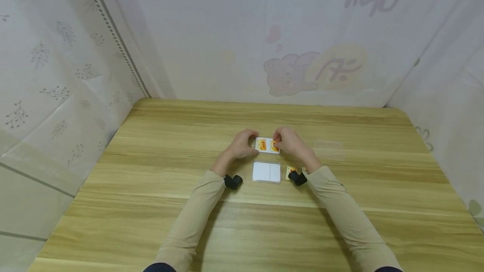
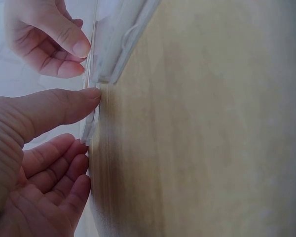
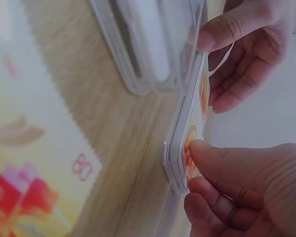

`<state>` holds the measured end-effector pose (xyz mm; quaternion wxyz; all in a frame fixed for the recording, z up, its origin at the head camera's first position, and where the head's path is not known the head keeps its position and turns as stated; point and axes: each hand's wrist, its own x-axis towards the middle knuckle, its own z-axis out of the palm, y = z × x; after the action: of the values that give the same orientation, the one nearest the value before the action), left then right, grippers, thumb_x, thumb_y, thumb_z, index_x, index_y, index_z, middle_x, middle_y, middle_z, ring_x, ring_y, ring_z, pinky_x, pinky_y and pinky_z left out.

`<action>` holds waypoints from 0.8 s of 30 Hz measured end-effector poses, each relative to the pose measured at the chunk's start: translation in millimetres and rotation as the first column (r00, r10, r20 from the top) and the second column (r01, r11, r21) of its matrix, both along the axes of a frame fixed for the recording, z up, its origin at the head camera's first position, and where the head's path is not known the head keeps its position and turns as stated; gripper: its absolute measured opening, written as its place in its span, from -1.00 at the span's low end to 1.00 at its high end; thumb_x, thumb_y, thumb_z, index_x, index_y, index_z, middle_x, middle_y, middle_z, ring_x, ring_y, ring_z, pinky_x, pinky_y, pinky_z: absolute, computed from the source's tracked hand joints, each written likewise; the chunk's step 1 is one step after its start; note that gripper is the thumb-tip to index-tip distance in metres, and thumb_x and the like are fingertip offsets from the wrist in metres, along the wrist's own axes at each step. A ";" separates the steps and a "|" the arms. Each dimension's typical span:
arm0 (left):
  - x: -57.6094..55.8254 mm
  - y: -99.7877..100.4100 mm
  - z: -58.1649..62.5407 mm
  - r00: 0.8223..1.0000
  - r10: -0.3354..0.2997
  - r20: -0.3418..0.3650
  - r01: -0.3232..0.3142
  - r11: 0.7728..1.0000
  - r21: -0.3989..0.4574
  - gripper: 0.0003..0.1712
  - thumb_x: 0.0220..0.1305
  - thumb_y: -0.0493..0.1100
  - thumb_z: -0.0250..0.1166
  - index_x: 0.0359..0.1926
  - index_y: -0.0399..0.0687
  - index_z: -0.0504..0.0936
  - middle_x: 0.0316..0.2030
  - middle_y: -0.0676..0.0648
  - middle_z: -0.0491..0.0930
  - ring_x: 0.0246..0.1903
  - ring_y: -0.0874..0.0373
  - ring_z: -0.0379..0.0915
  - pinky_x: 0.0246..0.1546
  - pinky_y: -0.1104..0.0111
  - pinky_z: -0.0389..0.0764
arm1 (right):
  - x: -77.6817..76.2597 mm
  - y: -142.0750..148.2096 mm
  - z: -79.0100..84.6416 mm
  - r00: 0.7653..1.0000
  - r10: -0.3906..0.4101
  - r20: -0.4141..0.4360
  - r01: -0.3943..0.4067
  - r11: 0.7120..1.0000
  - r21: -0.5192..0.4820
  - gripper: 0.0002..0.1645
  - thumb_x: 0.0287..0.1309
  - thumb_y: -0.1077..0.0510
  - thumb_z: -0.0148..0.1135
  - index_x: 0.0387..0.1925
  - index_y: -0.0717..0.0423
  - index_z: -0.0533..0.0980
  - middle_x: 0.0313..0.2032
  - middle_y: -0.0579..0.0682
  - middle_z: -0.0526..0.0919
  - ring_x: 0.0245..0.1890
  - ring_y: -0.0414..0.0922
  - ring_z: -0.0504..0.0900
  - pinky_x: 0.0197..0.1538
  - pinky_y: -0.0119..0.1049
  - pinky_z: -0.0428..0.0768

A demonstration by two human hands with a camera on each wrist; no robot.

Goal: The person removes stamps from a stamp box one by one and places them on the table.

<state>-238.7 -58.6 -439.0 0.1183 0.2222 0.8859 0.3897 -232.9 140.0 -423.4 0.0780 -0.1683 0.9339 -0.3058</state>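
Note:
A clear plastic case with a white insert lies on the table, a postage stamp on its left half. My left hand holds the case at its left end, thumb on the near edge and fingers on the far edge. On the right half is another orange-and-yellow stamp, which my right hand pinches, thumb over its face and part of it hidden. The other right fingers curl beside the case's end in the right wrist view.
Nearer me is a second clear case with a white two-part insert. Right of it lies a loose stamp, marked 80, with another partly hidden by my right wrist. A transparent sheet or lid lies further right on the wooden table.

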 end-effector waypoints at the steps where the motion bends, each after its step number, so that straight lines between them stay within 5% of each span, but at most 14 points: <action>1: -0.1 0.0 0.0 1.000 -0.001 -0.001 0.001 1.000 0.001 -0.33 -0.06 -0.37 0.41 0.14 -0.36 0.42 0.11 -0.23 0.43 0.18 -0.07 0.28 0.24 0.20 0.25 | 0.0 -0.2 0.3 1.000 -0.001 0.001 0.001 1.000 0.006 -0.89 0.01 0.39 0.30 -0.38 0.33 0.52 -0.44 0.09 0.54 -0.39 -0.06 0.47 -0.31 -0.28 0.48; 24: -1.1 -0.7 -2.5 1.000 -0.006 -0.009 0.006 1.000 0.004 -0.34 -0.07 -0.37 0.42 0.13 -0.36 0.43 0.10 -0.23 0.44 0.17 -0.07 0.28 0.24 0.19 0.26 | 0.3 -2.3 -0.8 0.997 -0.062 -0.034 0.063 0.997 0.039 -0.84 -0.04 0.37 0.33 -0.42 0.25 0.48 -0.48 0.04 0.51 -0.43 -0.08 0.47 -0.34 -0.30 0.46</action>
<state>-239.8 -59.3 -441.5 0.1153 0.2267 0.8850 0.3900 -232.6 137.7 -424.2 0.0563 -0.1425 0.9458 -0.2862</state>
